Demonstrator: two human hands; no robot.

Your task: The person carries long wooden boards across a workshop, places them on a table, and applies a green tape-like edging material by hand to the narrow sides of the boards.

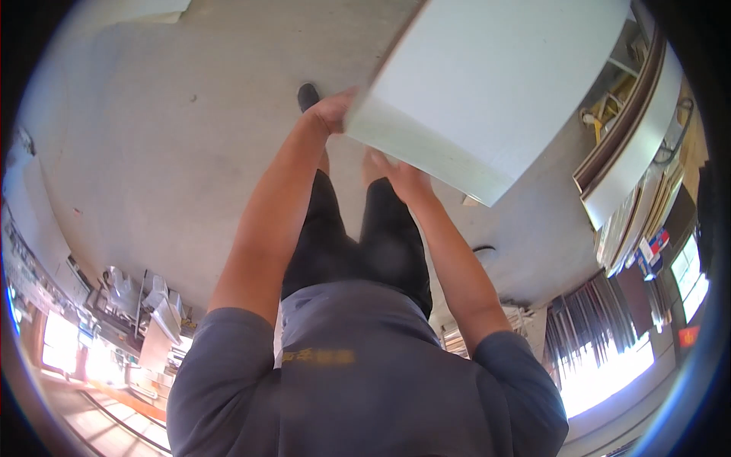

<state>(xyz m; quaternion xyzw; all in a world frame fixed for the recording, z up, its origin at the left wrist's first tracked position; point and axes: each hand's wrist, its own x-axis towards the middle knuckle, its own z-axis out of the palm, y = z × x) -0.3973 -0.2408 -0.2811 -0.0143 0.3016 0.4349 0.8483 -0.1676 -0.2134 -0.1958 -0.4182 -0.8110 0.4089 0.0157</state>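
Note:
A large white panel-like piece (502, 68) with a flat top and a thick pale near side reaches from the upper edge of the view down to the middle right. Whether it is a solid board, a stack or a box, I cannot tell. At its left corner my left hand (333, 114) grips the edge, the fingertips hidden behind it. Below the near side, my right hand (409, 181) holds the lower edge, with its fingers partly out of sight underneath. Both forearms stretch forward.
Shelving with curved-looking white and brown panels (632, 152) stands at the right, holding yellow items. Leaning sheets (640, 206) and a red-blue package (652, 251) are below it. Cluttered goods (152, 305) line the lower left. A black shoe (308, 97) rests on the grey floor (167, 152).

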